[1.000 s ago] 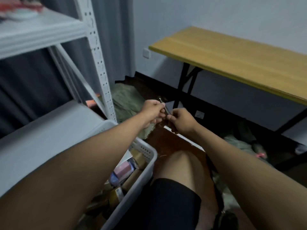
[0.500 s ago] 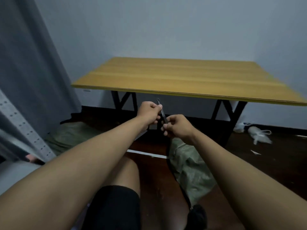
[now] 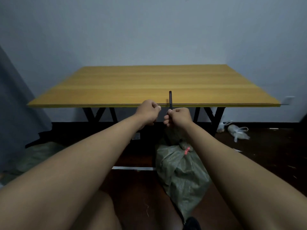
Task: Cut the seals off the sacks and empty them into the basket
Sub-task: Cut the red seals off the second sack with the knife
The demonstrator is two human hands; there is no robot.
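A thin dark cutter (image 3: pixel 170 100) is being gripped upright in the right hand (image 3: pixel 178 116); the left hand (image 3: pixel 147 112) is being clenched on nothing. The sack (image 3: pixel 181 168), red seal (image 3: pixel 187 150) on top, is being kept at 6 o'clock, nearer the right hand.

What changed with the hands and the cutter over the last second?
The left hand let go of the dark cutter and drew slightly aside, curled and holding nothing. The right hand alone now grips the cutter, upright. The view swung from the shelf and basket to face the wooden table; the basket is out of view. The green sack on the floor keeps its red seal.
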